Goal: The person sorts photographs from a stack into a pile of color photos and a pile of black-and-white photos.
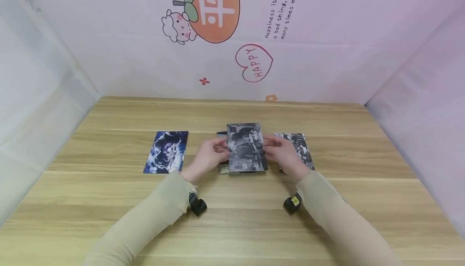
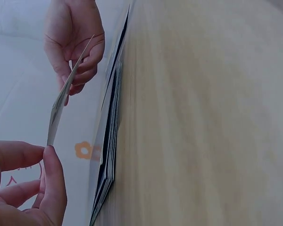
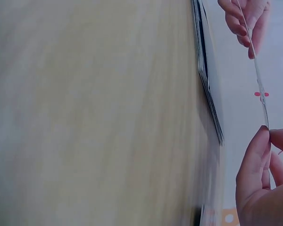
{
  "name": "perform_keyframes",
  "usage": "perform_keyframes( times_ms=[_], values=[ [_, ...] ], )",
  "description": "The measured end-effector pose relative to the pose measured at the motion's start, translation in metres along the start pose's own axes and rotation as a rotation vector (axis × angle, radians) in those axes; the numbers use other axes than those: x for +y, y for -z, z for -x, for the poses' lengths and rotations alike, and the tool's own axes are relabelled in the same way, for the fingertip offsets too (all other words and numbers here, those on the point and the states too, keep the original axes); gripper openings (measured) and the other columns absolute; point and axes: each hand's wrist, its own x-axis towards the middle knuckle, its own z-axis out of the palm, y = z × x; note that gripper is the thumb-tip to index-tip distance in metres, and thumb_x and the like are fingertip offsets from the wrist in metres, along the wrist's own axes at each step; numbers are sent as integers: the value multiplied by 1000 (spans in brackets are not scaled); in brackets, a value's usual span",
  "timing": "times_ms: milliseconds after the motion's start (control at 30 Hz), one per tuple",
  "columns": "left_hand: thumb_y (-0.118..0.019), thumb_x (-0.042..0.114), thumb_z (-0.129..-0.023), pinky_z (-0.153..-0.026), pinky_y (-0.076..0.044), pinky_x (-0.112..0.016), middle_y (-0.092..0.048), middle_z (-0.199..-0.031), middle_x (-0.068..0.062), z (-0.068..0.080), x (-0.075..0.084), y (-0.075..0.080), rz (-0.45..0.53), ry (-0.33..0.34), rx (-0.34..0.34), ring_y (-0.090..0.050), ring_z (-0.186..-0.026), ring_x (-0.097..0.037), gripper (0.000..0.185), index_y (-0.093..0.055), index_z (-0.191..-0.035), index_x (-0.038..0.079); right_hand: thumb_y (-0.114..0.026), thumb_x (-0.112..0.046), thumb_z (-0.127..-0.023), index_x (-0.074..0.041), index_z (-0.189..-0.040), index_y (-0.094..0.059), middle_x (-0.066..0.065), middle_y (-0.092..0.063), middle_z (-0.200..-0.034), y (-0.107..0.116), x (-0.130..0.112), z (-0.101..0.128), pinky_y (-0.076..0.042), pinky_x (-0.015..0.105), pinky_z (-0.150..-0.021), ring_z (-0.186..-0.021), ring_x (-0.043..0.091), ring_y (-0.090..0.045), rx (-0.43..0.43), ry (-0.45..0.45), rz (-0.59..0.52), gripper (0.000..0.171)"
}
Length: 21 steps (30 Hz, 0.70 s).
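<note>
Both hands hold one black-and-white photo (image 1: pixel 246 147) flat just above a stack of photos (image 1: pixel 223 170) at the middle of the wooden table (image 1: pixel 232 221). My left hand (image 1: pixel 220 150) pinches its left edge and my right hand (image 1: pixel 269 145) pinches its right edge. The left wrist view shows the photo (image 2: pixel 66 94) edge-on between my left hand (image 2: pixel 45 155) and my right hand (image 2: pixel 78 70), with the stack (image 2: pixel 111 141) lying on the table beside it. In the right wrist view the thin photo edge (image 3: pixel 259 80) runs from my right hand (image 3: pixel 266 134) to my left hand (image 3: pixel 247 33), clear of the stack (image 3: pixel 207 70).
A blue-toned photo (image 1: pixel 166 151) lies alone on the table to the left of the stack. Another black-and-white photo (image 1: pixel 304 148) lies to the right, partly behind my right hand. Pale walls with cartoon prints enclose the table on three sides.
</note>
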Motion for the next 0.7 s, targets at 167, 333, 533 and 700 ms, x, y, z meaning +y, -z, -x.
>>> perform_keyframes(
  times_ms=[167, 333, 533, 700],
  values=[
    [-63, -6, -82, -82, -57, -29, -60, -114, -18, -3, 4, -9, 29, -1, -13, -63, -101, -28, 57, -46, -137, -3, -53, -2, -92, -5, -140, -44, 9, -52, -113, 11, -1, 3, -51, 30, -95, -101, 15, -55, 11, -5, 21, 49],
    [-63, -5, -84, -78, -57, -28, -61, -113, -17, -8, 8, -20, 34, -23, -22, -64, -100, -27, 55, -46, -136, -3, -53, -3, -93, -6, -141, -43, 8, -53, -115, 23, 0, 7, -52, 25, -92, -102, 13, -55, 27, -5, 44, 49],
    [-64, -5, -83, -80, -57, -28, -61, -112, -19, -15, 12, -34, 39, -54, -39, -64, -100, -29, 55, -47, -135, -5, -53, 0, -91, -2, -141, -40, 6, -54, -111, 38, 5, 10, -52, 21, -89, -93, 5, -56, 29, 30, 24, 52],
    [-64, -4, -83, -82, -57, -28, -61, -114, -18, -18, 16, -47, 64, -49, -59, -64, -102, -29, 55, -47, -136, -3, -52, -2, -92, -1, -143, -37, 4, -53, -111, 52, 11, 13, -51, 18, -88, -91, 2, -56, 28, 28, 26, 53]
  ],
)
